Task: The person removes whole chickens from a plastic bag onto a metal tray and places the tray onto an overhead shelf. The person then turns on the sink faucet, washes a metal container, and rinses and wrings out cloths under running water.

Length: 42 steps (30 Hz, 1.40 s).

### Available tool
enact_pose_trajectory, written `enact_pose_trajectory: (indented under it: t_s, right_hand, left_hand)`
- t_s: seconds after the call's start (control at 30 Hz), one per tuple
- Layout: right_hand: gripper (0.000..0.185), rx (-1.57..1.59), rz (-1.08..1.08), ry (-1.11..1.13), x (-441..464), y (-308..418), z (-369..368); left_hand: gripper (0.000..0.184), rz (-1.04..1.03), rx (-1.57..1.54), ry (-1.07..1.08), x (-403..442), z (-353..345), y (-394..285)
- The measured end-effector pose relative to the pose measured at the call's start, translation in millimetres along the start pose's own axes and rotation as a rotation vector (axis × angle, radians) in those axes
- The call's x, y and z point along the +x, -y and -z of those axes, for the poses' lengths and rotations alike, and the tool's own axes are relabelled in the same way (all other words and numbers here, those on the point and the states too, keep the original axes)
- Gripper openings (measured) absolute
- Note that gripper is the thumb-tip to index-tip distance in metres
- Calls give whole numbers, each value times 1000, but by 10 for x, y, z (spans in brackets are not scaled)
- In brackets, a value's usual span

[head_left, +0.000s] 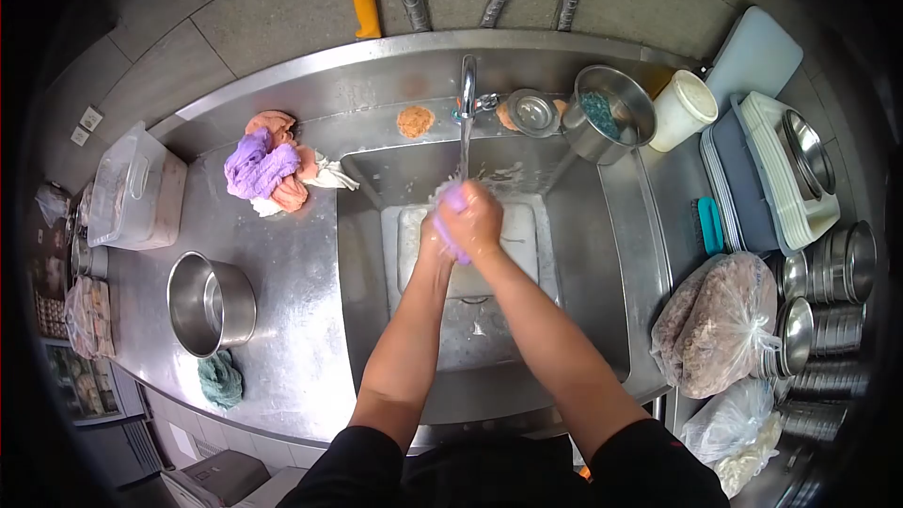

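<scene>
Both hands are closed together around a wet purple cloth [454, 243], directly under the stream from the tap [468, 85]. My right hand [478, 214] lies on top with its fingers wrapped round the cloth. Partly hidden beneath it, my left hand [434, 243] grips the same cloth from the left side. Water splashes around the fingers. Below them, a white rectangular tray or board [519, 263] rests in the steel sink [593, 273].
Left of the sink are bunched cloths [261, 165], a steel pot [212, 306], a green cloth [220, 379] and a clear plastic tub [141, 190]. To the right stand a steel pot with a green scourer [616, 118], a white bucket [685, 113], a teal brush [709, 226] and bagged food [724, 320].
</scene>
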State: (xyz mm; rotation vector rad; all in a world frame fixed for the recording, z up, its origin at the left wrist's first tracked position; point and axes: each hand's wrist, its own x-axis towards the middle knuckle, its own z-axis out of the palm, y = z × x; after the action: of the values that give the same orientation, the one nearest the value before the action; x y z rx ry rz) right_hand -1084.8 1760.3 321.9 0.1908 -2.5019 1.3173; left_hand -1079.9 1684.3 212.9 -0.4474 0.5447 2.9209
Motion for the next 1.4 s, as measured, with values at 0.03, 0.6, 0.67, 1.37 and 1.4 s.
enact_pose_trajectory:
  t_s: [0.03,0.6,0.67,1.37,1.4]
  right_hand:
    - [24,7,-89,-45,72,-121,18]
    - [23,385,-323,150,339,-210,-60]
    - [22,198,-24,110,305,-24,36]
    - [20,999,-608,115,133,-27,106]
    - [19,1073,-725,120,127,15,94]
  left_hand:
    - [29,2,1,-3,-142,-238,-69]
    - [57,-17,396,-68,-256,-654,-720]
    - [70,223,141,57,-551,-805,-627]
    - [25,-206,571,-111,-418,-794,-608]
    - [20,-236,719,-124,-475,-851,-658]
